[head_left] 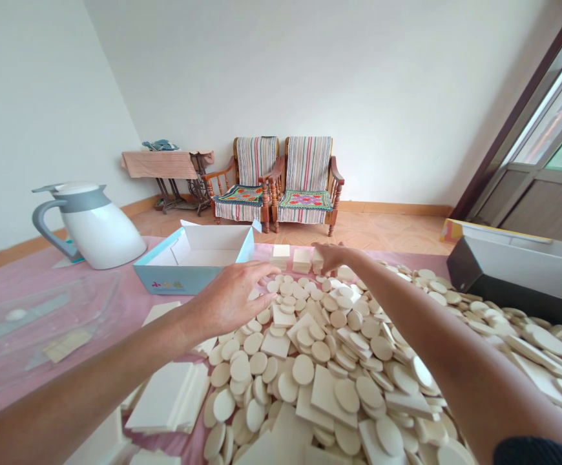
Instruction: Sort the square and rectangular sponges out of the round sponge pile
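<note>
My left hand [235, 294] hovers above the near left edge of a heap of pale, round flat pieces [303, 369], its thumb and fingers stretched out and apart. At the far side of the heap, my right hand [333, 257] has its fingers and thumb round a small stack of pale square pieces [317, 261]. Two similar square stacks [281, 254] [301, 260] stand in a row to its left. Larger square tiles [327, 394] lie among the round ones. Below my left forearm is a group of larger pale square tiles [165, 395].
A light blue open box [188, 279] stands behind my left hand, with a white and grey jug [99, 226] farther left. Clear plastic [92, 303] lies on the pink cloth [0, 284]. At right, a black-sided open box [475, 271] borders more pieces. Two chairs [305, 168] stand by the wall.
</note>
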The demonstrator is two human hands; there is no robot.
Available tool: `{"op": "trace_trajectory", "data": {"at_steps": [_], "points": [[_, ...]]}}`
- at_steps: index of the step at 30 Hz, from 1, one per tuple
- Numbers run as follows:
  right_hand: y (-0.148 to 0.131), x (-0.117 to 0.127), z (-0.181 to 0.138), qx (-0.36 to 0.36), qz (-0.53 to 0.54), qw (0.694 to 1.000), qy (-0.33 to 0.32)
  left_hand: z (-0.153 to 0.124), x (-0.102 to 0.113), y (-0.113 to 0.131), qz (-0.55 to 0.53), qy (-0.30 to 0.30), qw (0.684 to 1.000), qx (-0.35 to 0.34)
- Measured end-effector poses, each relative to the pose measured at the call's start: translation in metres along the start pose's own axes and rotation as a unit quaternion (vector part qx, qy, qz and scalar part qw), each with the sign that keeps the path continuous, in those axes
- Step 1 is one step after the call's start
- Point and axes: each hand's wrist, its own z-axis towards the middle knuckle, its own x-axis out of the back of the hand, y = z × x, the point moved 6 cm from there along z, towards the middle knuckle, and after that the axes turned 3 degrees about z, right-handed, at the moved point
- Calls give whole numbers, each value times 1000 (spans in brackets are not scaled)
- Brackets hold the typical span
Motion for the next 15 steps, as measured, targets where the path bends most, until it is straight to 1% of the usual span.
{"op": "trace_trajectory", "data": {"at_steps": [4, 10, 15], "points": [[-1, 0, 0, -19, 5, 1000, 8, -2, 2, 4, 3, 1, 1000, 2], [8, -1, 1, -66, 6, 998, 4, -2, 0, 1, -6, 2, 1000, 4], [7, -1, 1, -57, 7, 998, -2, 0, -3, 1, -8, 0, 1000, 5]]}}
